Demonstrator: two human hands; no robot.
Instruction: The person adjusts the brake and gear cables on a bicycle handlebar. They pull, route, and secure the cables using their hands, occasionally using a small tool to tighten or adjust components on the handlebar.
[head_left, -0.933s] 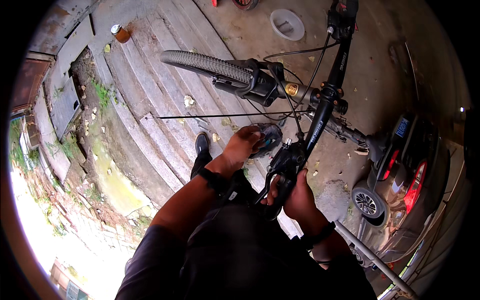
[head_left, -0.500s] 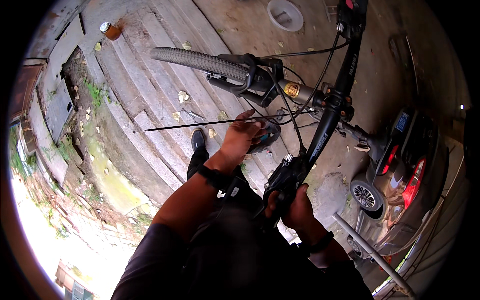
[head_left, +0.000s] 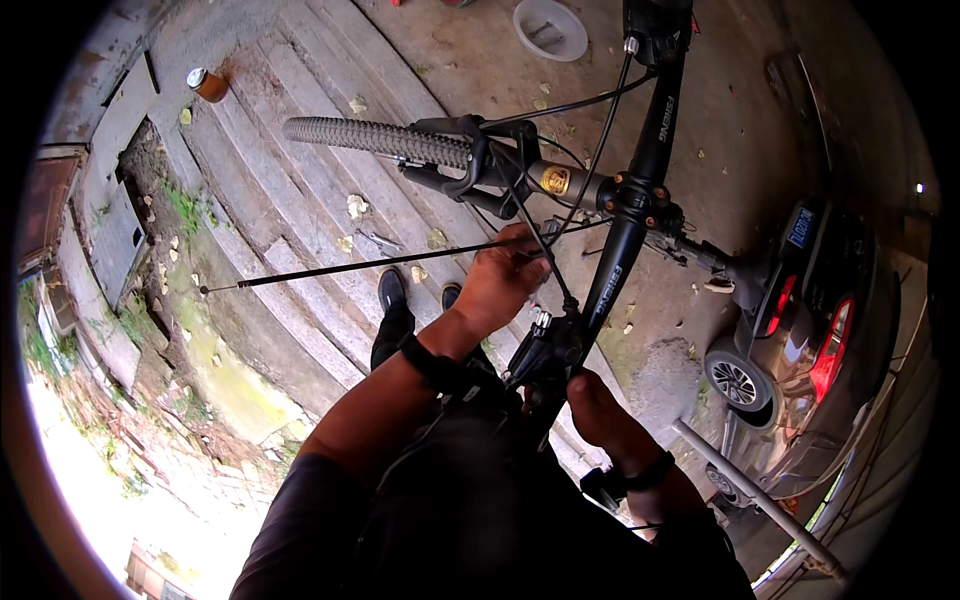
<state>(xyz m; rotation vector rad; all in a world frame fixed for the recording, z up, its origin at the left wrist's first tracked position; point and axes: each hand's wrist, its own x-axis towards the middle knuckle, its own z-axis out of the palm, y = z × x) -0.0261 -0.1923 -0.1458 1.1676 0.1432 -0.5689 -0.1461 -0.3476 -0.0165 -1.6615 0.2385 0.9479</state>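
Observation:
A bicycle stands in front of me, its black handlebar (head_left: 612,275) slanting across the view and its knobbed front tire (head_left: 375,138) pointing to the far left. My left hand (head_left: 508,285) is closed around a long, thin black cable (head_left: 370,262) beside the handlebar stem. Thin bare wire with a small knob sticks out of that cable's left end. My right hand (head_left: 600,408) wraps the near end of the handlebar, just below the brake lever and shifter (head_left: 548,345). Its fingers are partly hidden behind the bar.
A white basin (head_left: 550,30) sits on the ground at the top. Metal tools (head_left: 378,243) lie on the stone slabs near my shoe (head_left: 392,290). At far left stands an amber jar (head_left: 208,85). A dark car (head_left: 800,310) and a metal pole (head_left: 755,495) are at right.
My left hand's fingers, spread before, have closed on the cable and moved up slightly. The cable's end reaches farther left, with more wire showing. The bicycle has shifted left in view.

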